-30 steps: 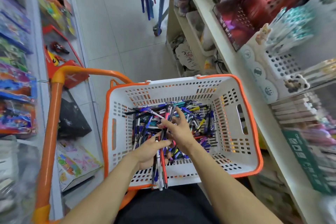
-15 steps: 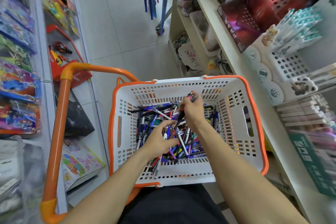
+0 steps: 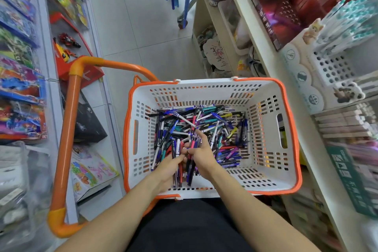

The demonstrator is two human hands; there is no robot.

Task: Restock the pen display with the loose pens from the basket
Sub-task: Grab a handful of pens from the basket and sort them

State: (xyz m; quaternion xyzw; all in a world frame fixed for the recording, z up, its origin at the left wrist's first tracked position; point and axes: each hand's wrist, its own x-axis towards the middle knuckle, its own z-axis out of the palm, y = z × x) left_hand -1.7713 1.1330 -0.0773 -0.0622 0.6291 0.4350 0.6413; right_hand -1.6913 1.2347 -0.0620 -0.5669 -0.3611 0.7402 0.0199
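Gathering pens, head view: both hands work low in the basket, at its near side. The left hand grips a bundle of pens whose ends hang toward the near wall; the right hand, which half a second ago was raised toward the far wall with a pen, has come back beside the left and pinches pens against the bundle, index finger stretched forward. The two hands touch. Judged from this, another pen is being added to the bunch, so collecting continues and nothing has yet gone to the display.

The loose pens lie in a heap on the basket floor, ahead and to the right of the hands. The display, a white perforated rack, stands well to the right of the right hand on the shelf. An orange handle arcs left of the left hand; toy packs line the racks beyond it. Pale floor tiles run ahead down the aisle.
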